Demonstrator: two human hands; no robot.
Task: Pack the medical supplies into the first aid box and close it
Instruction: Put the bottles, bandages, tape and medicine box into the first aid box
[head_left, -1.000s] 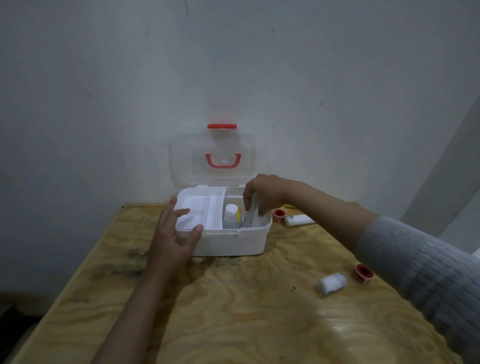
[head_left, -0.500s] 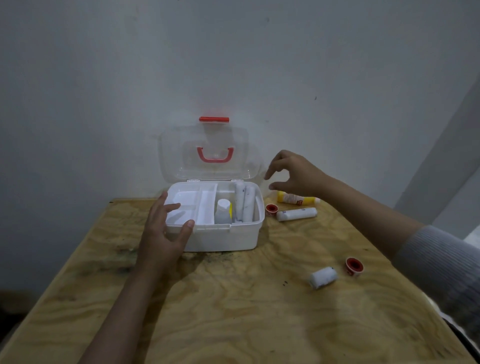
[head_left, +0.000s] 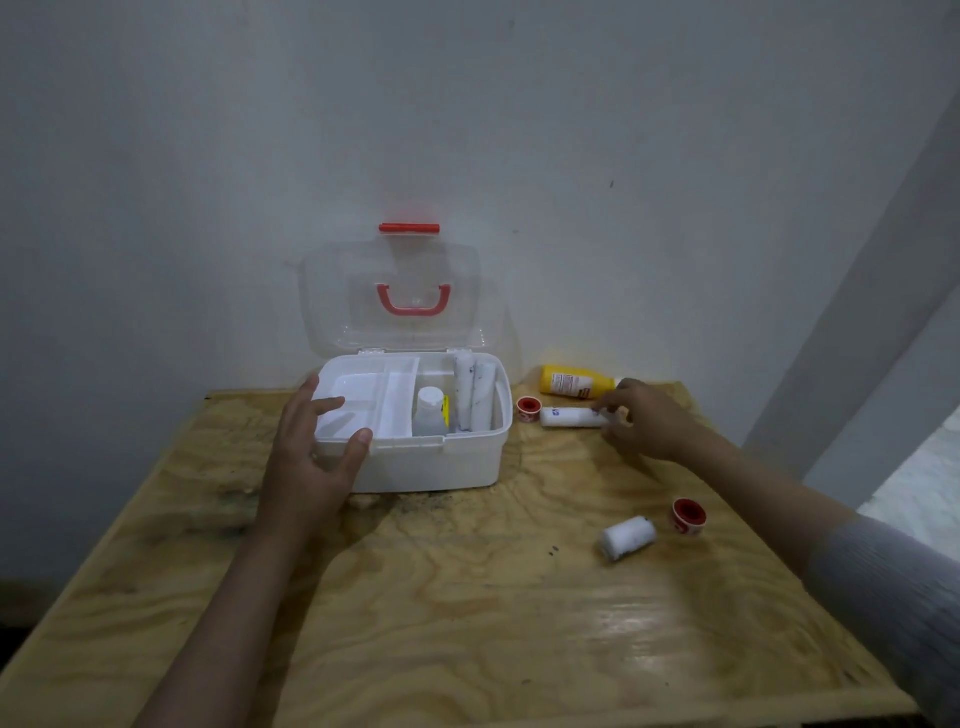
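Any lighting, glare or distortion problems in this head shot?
Head view: dim, flat light with dark corners; soft glare on the table at near right; wide-angle bend at the edges; box and both hands, left and right, stay readable.

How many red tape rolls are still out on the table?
2: one red tape roll lies just right of the first aid box; the other sits nearer, beside a bandage roll. More may be hidden inside the box.
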